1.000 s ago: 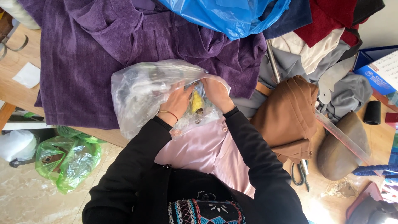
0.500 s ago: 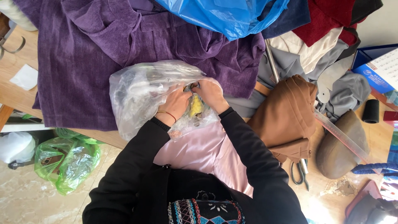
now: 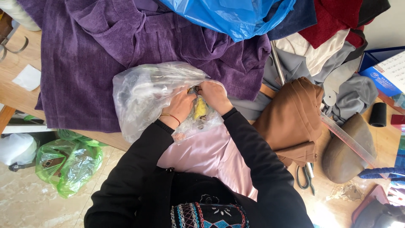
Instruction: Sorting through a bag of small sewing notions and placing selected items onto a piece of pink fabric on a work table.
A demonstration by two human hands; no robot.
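a green plastic bag [image 3: 67, 162] sits on the floor at far left; the clear plastic bag [image 3: 147, 95] lies on purple cloth [image 3: 84, 50]; your left hand [image 3: 180, 105] and right hand [image 3: 215, 96] both pinch its mouth, fingers clenched on the film around a yellow item [image 3: 201, 109]; brown fabric [image 3: 291, 120] lies right; scissors [image 3: 304, 177] sit below it.

Bright, even daylight throughout, strongest toward the lower right, where the wooden surface [image 3: 333, 211] washes out to near white. Soft, short shadows only, tucked into the folds of the purple cloth [image 3: 105, 55]. Sharp glare on the crinkles of the clear plastic bag [image 3: 143, 97], milder sheen on the blue plastic bag [image 3: 228, 17] and the green plastic bag [image 3: 67, 164]. Crisp focus at the centre, around the hands; slight softening and wide-angle stretch toward the corners. Black sleeves [image 3: 139, 173] dark, with little detail.
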